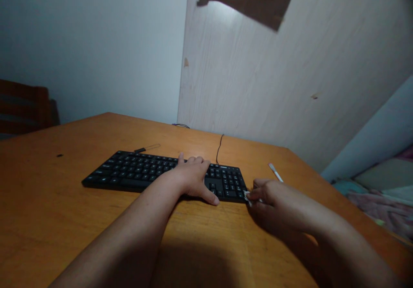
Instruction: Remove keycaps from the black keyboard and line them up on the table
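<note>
A black keyboard (pixel 129 167) lies on the wooden table. Across its right-middle part is my left hand (pixel 192 176), palm down, with the fingers over the far edge and the thumb at the near edge, gripping it from above. My right hand (pixel 266 195) is closed at the keyboard's right end, pinching a small crumpled white tissue (pixel 247 196) against the near right corner. Most of the tissue is hidden by my fingers. A thin white brush-like stick (pixel 275 172) lies just beyond my right hand.
On the wooden table (pixel 206 228), a small black item with a wire loop (pixel 140 150) lies behind the keyboard. A black cable (pixel 220 148) runs from the keyboard to the far edge. A tiny dark piece (pixel 60 155) is at left. A chair (pixel 24 107) stands beyond.
</note>
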Demonstrator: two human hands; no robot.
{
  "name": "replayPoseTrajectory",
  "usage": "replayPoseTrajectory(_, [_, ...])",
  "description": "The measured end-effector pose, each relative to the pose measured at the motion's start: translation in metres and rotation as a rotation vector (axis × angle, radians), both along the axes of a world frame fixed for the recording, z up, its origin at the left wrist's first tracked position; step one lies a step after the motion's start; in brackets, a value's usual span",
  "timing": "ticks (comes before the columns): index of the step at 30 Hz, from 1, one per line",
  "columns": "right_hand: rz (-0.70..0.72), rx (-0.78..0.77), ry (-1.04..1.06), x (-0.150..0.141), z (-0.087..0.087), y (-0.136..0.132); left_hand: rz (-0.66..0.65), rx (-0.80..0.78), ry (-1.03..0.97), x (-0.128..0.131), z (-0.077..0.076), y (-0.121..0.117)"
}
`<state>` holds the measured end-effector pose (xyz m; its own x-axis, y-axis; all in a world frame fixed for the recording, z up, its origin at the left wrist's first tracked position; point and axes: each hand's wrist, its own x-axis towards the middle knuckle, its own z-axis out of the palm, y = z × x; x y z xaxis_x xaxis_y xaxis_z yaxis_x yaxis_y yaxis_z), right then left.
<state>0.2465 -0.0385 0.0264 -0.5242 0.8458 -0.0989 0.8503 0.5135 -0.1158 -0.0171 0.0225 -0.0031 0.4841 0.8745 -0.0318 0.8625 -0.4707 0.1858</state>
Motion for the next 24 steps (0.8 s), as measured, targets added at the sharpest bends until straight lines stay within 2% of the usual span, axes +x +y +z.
replayPoseTrajectory(7, [-0.06, 0.005, 0.008, -0.008, 0.002, 0.0, -0.004, 0.012, 0.004, 0.0, 0.001, 0.0])
replayPoseTrajectory(12, [-0.02, -0.031, 0.035, -0.004, 0.002, 0.001, -0.005, 0.0, -0.002, 0.0, 0.002, -0.001])
replayPoseTrajectory(17, [-0.063, 0.079, 0.06, -0.003, 0.0, 0.012, -0.005, 0.006, -0.007, 0.0, 0.001, 0.0])
replayPoseTrajectory(24, [-0.101, 0.121, 0.029, -0.006, -0.013, 0.029, 0.002, 0.01, -0.013, 0.0, 0.002, -0.001])
